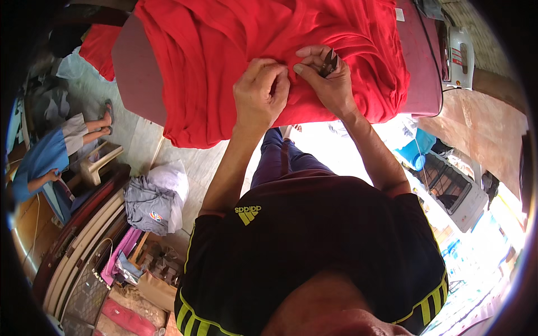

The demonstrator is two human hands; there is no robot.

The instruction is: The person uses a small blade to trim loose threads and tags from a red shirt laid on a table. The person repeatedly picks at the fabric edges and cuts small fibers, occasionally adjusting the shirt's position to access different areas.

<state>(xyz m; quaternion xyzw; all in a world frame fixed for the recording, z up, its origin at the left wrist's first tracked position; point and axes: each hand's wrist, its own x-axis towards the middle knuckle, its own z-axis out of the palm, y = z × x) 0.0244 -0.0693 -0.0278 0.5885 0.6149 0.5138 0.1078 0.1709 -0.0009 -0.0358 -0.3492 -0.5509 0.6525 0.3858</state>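
A bright red cloth (pixel 207 67), bunched in folds, is spread over a maroon-topped table (pixel 143 67) and hangs over its near edge. Above the cloth, my left hand (pixel 261 89) is closed, fingers curled inward; whatever it may pinch is too small to make out. Just to its right my right hand (pixel 330 84) holds a pair of small dark thread snips (pixel 329 64) against the palm, blades pointing away from me. The thumb and forefinger of that hand reach toward the left hand, with a narrow gap between them.
A white iron (pixel 462 59) stands at the table's right edge with its cord beside it. On the left, a grey garment in a plastic bag (pixel 157 196) lies near a wooden frame. Another person (pixel 47 151) is at the far left. A blue container (pixel 417 148) stands at right.
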